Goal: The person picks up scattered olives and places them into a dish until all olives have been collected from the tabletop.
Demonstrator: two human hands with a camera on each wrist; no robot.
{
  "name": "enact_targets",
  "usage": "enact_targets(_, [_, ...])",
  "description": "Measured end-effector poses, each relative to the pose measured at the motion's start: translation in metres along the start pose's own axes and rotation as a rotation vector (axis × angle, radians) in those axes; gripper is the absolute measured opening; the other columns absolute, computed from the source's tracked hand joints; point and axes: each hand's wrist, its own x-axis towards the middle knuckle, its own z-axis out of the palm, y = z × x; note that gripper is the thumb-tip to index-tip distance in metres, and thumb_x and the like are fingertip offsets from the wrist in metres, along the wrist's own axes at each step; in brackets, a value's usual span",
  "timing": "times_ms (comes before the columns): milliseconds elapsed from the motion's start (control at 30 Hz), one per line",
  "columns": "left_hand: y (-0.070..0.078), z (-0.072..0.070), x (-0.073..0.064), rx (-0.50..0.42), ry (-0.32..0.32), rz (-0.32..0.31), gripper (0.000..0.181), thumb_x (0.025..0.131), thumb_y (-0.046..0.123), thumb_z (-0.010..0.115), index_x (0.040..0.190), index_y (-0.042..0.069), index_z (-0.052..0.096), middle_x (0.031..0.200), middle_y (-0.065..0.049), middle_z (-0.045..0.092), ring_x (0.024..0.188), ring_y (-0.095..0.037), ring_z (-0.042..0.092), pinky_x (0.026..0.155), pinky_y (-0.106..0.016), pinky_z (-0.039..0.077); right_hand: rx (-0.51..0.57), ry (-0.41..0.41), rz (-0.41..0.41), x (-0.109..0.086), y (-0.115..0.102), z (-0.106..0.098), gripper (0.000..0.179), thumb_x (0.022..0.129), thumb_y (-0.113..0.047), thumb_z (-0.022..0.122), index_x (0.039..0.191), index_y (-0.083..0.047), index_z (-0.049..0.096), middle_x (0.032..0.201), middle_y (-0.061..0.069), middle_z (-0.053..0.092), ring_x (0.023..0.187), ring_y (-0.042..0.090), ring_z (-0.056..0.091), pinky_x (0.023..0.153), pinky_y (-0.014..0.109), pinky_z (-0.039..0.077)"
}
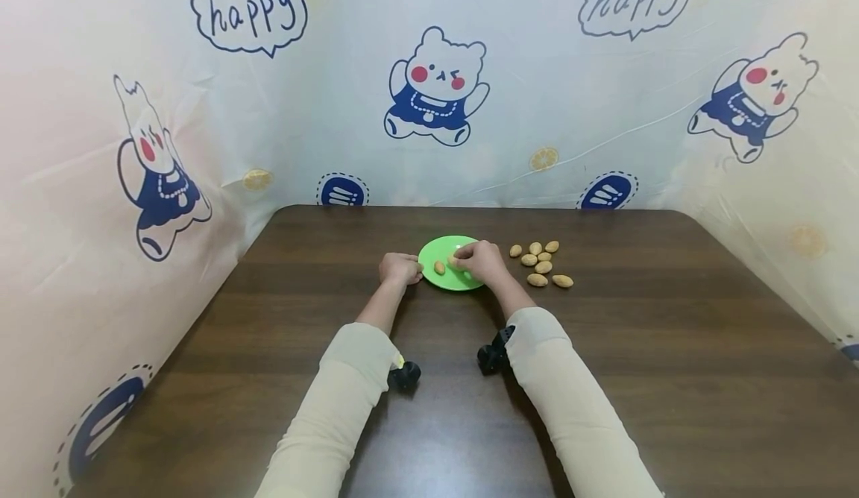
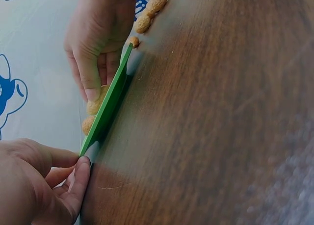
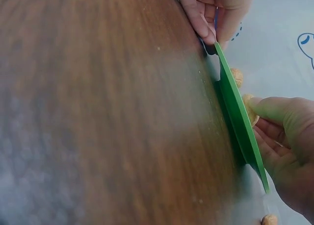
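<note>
A round green plate (image 1: 448, 244) stands on the table toward its far side. At its left rim my left hand (image 1: 400, 268) pinches the edge between thumb and fingers, as the left wrist view shows up close. Over the plate, my right hand (image 1: 485, 262) holds an unshelled peanut (image 2: 94, 107) between thumb and fingers, low above the surface. Another peanut (image 1: 439, 268) lies on the plate, just left of the held one. In the right wrist view both peanuts show behind the plate's raised rim (image 3: 240, 112), which hides their lower parts.
Several loose peanuts (image 1: 543, 267) lie in a loose cluster on the dark wooden table (image 1: 429, 423), right of the plate. A printed curtain (image 1: 436, 177) hangs behind the far table edge and along both sides.
</note>
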Motion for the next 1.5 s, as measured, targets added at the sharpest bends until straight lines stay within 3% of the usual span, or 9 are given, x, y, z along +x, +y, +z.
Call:
enact_targets(367, [-0.001,0.000,-0.001,0.007,0.010,0.002,0.025,0.083,0.001,0.067,0.107,0.005,0.070,0.089,-0.012,0.069,0.053,-0.008,0.057,0.054,-0.019,0.054,0.026,-0.019,0.007,-0.004,-0.002,0.000,0.026,0.087,-0.028,0.066,0.107,-0.011,0.071,0.112,0.004,0.064,0.110,0.022,0.052,0.081,0.030,0.050])
enact_targets(600, [-0.001,-0.002,-0.002,-0.010,0.010,-0.006,0.025,0.083,0.001,0.067,0.107,0.005,0.070,0.090,-0.012,0.069,0.054,-0.009,0.058,0.055,-0.020,0.054,0.012,-0.023,0.024,-0.002,-0.004,0.000,0.028,0.087,-0.029,0.066,0.109,-0.011,0.070,0.115,0.004,0.063,0.114,0.023,0.049,0.087,0.034,0.048])
enact_targets(1200, [0.001,0.000,0.002,-0.012,0.006,-0.013,0.025,0.082,0.000,0.067,0.106,0.005,0.071,0.088,-0.012,0.069,0.052,-0.008,0.057,0.052,-0.019,0.053,0.002,-0.012,-0.022,-0.004,0.001,-0.004,0.028,0.088,-0.022,0.065,0.112,-0.007,0.068,0.113,0.007,0.064,0.110,0.025,0.053,0.089,0.036,0.047])
enact_targets(1500, [-0.002,0.002,0.005,-0.013,0.010,-0.008,0.024,0.081,-0.001,0.067,0.105,0.004,0.071,0.087,-0.012,0.069,0.051,-0.008,0.056,0.050,-0.018,0.052,0.032,0.044,-0.013,-0.004,0.006,-0.010,0.028,0.089,-0.020,0.064,0.113,-0.007,0.067,0.108,0.009,0.066,0.107,0.026,0.055,0.085,0.037,0.049])
